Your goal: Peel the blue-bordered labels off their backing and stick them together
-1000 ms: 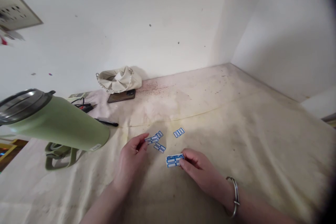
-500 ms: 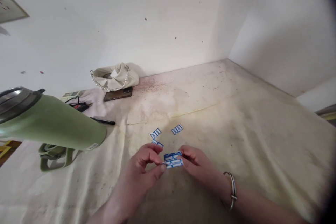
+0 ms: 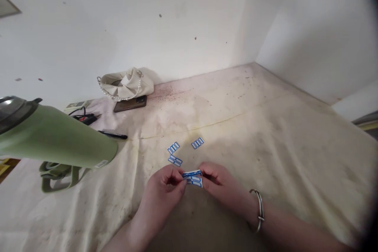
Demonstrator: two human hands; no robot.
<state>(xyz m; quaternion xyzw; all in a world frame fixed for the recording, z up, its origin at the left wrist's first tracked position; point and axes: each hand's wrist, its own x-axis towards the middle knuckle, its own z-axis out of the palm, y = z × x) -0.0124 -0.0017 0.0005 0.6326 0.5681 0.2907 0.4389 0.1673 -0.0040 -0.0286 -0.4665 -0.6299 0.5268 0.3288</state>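
Note:
Between my two hands is a small label sheet (image 3: pixel 194 181), white with blue-bordered boxes and bent along its upper part. My left hand (image 3: pixel 165 187) pinches its left end between thumb and fingers. The right end sits in the closed fingers of my right hand (image 3: pixel 217 180), whose wrist wears a bracelet (image 3: pixel 258 210). Just beyond my left fingers lies a small blue-and-white label piece (image 3: pixel 175 160). A second label piece (image 3: pixel 173 148) is right behind it, and a third label piece (image 3: pixel 197 143) lies farther right. All three rest flat on the cloth.
A large green tumbler (image 3: pixel 59 134) stands on the left with a green strap (image 3: pixel 60 177) beside it. Behind are a black pen (image 3: pixel 112 134), a phone (image 3: pixel 130 104) and a white bag (image 3: pixel 125 82) with a beaded handle. A wrinkled beige cloth (image 3: pixel 265 157) covers the table up to the wall.
My left fingers have closed in on the sheet's left end, and its upper part is bent more. The label piece behind my left hand shows more fully. The view has shifted slightly.

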